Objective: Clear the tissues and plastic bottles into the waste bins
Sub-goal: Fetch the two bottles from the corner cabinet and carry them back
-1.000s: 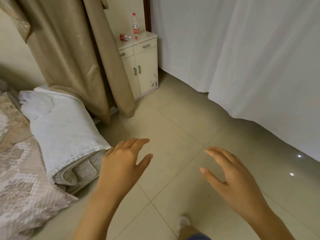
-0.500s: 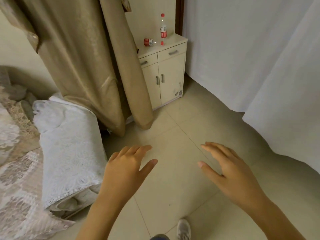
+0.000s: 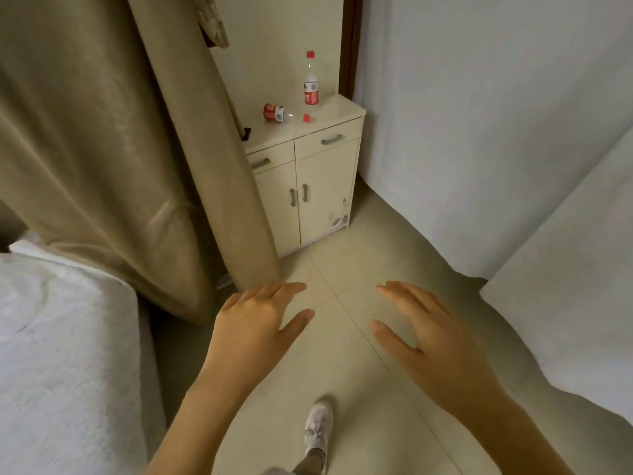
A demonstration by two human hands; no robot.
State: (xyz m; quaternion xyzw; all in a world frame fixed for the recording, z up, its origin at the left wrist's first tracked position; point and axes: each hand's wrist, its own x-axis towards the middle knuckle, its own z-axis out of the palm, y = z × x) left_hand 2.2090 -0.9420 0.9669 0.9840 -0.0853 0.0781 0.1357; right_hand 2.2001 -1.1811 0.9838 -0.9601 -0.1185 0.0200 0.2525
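Cabinet (image 3: 308, 186): two drawers and two doors closed, contents not visible. On its top, upright bottle (image 3: 311, 80), clear, red cap, red label; lying bottle (image 3: 284, 114) just beside it, same cap and label. Label writing too small to read. Left hand (image 3: 255, 323) and right hand (image 3: 431, 334) held out over the floor (image 3: 342, 337), fingers spread and relaxed, holding nothing, well apart from both bottles.

left hand (image 3: 255, 323) and right hand (image 3: 433, 341) outstretched, palms down, fingers relaxed.
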